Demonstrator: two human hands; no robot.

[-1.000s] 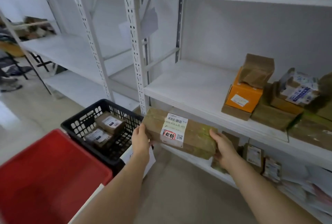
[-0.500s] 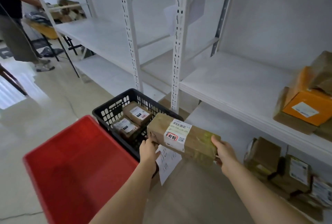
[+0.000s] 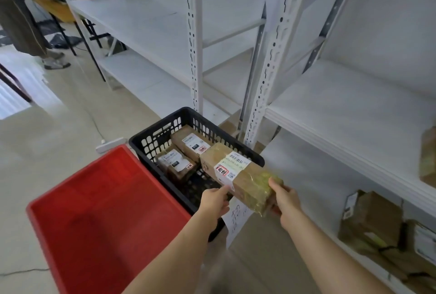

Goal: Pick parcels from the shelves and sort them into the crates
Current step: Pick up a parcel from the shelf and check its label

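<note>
- The long taped parcel (image 3: pixel 240 175), a second ago up level with the middle shelf (image 3: pixel 354 114), is now lower and further left, its far end over the near right corner of the black crate (image 3: pixel 151 142).
- It has turned: its length now points away towards the crate instead of lying crosswise.
- The right hand (image 3: pixel 284 199) now grips the near end; the left hand (image 3: pixel 213 201) has shifted to the left side, by the white label.
</note>
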